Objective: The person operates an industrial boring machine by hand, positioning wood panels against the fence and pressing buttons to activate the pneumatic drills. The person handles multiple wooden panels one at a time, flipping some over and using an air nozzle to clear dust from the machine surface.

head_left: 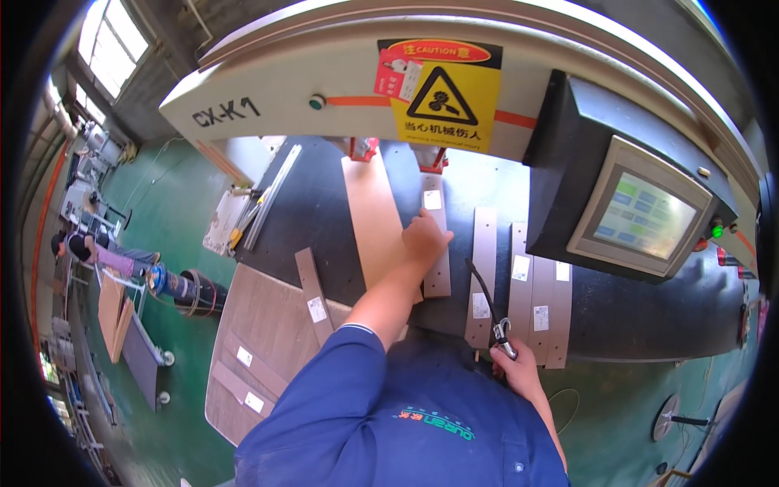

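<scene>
My left hand (pixel 426 237) grips a narrow drilled brown board (pixel 434 276) across its width, thumb at the right edge; the board bears a white label and its far end is at a red machine fitting (pixel 432 162). Left of it lies a wider pale board (pixel 365 211), beneath another red fitting (pixel 363 148). In my right hand (pixel 515 365) is a metal air blow gun (pixel 504 337) on a black hose (pixel 483 284). Beside it lie several labelled narrow boards (pixel 535 300) on the dark machine table (pixel 633 325).
An overhead beam (pixel 243 105) carries warning stickers and a control screen (pixel 637 211). Left are metal rulers (pixel 272 195), a wooden tabletop (pixel 264 304) with labelled strips, and a trolley (pixel 142 357) with panels. A co-worker (pixel 105 252) bends beside a blue cylinder (pixel 170 284).
</scene>
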`<state>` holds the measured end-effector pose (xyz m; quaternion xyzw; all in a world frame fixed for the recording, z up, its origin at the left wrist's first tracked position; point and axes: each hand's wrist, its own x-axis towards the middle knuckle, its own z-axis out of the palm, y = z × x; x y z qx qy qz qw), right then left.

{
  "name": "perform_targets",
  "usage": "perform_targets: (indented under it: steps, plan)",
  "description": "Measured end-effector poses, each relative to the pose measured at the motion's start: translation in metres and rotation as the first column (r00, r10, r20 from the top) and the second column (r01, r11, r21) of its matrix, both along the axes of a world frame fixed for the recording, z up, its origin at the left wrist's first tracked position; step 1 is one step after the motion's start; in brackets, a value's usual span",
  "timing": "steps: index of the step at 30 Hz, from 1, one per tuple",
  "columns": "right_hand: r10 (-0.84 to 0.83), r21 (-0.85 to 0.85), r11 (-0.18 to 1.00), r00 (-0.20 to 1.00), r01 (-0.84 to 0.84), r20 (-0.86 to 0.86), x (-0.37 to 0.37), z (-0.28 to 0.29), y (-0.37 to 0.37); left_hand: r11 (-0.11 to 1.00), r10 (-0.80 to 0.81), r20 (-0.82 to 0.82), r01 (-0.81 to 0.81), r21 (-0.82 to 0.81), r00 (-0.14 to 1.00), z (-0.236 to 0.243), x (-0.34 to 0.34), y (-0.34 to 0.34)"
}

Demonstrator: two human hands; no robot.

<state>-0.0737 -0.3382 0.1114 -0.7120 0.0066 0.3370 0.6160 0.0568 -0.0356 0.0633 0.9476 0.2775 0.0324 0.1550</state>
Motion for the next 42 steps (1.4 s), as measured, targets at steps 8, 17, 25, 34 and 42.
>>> perform_targets:
  steps: [8, 17, 25, 34, 42]
  plan:
    - [-0.059, -0.031, 0.998, 0.998, 0.059, -0.021, -0.004, 0.004, -0.004, 0.952, 0.049, -0.084, -0.021, 0.304, 0.995, -0.033, 0.015, 0.032]
    - [-0.073, -0.04, 0.997, 0.996, 0.071, -0.047, 0.003, 0.004, 0.005, 0.928, 0.285, -0.216, -0.212, 0.308, 0.934, -0.025, 0.014, 0.067]
    - [-0.056, -0.094, 0.994, 0.995, 0.048, -0.086, 0.013, 0.006, 0.01, 0.933, -0.357, -0.066, 0.352, -0.082, 0.932, -0.034, -0.065, 0.186]
    - [-0.005, -0.105, 0.994, 0.997, -0.003, -0.076, 0.027, 0.008, 0.024, 0.739, -0.611, -0.175, 0.635, 0.222, 0.772, -0.011, -0.102, 0.173]
    - [-0.023, -0.127, 0.992, 0.998, 0.015, -0.066, 0.029, 0.011, 0.031, 0.934, -0.256, -0.171, 0.289, 0.212, 0.952, -0.02, -0.03, 0.109]
